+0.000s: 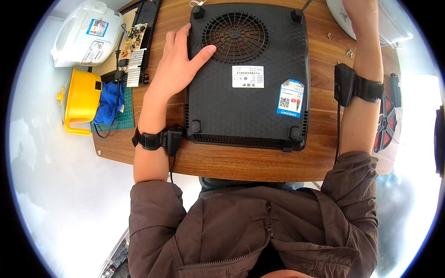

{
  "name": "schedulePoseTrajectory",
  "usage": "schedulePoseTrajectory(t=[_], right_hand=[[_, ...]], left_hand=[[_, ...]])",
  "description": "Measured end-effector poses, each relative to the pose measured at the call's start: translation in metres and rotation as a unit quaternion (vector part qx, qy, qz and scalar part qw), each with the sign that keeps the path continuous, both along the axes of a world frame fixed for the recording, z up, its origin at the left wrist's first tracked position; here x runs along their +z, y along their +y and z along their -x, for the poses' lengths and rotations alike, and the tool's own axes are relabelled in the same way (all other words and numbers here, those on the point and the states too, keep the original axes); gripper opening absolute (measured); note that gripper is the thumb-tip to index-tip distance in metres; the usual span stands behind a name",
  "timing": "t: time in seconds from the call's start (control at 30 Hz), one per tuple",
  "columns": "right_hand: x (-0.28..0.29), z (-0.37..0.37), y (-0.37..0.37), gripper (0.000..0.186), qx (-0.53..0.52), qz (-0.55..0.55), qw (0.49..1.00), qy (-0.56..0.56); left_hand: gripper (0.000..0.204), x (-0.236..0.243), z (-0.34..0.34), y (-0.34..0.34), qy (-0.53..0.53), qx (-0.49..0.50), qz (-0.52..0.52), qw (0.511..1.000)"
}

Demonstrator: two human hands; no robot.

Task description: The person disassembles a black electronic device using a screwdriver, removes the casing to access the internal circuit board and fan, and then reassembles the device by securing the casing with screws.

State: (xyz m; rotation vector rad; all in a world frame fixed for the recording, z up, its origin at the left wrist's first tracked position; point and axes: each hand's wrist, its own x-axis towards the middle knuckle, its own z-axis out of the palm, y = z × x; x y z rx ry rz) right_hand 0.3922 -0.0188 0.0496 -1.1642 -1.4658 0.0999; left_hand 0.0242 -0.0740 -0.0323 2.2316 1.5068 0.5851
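Front and centre on the wooden table (250, 167) sits the black appliance (222, 111), underside up, and it's our clock face: the left hand (174, 67) lies open on its nine-to-ten o'clock edge, thumb reaching the round grille (235, 37). Out at two o'clock the right hand (361, 11) runs off the view's edge, its grip impossible to tell, loose screws (349, 53) near its wrist, while the yellow pot (84, 99) stands at nine.

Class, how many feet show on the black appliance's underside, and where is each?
4: the far left foot, far right foot, near left foot and near right foot, one by each corner of the appliance. No corner is hidden.
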Motion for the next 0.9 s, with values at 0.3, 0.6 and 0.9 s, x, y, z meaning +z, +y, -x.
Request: schedulePoseTrajectory(t=[0.3,0.6,0.9], right_hand=[[0.009,0.015,-0.017,0.023,-0.065,0.047,0.997,-0.006],[-0.003,0.011,-0.008,0.026,-0.006,-0.016,1.000,0.017],[-0.006,-0.005,0.007,0.028,-0.146,-0.009,0.983,-0.115]], left_hand=[[0.093,-0.003,0.002,0.002,-0.003,-0.004,-0.005,1.000],[0.092,-0.005,0.005,0.001,0.000,-0.001,-0.011,1.000],[0.092,-0.006,0.003,0.002,-0.003,-0.007,-0.021,1.000]])
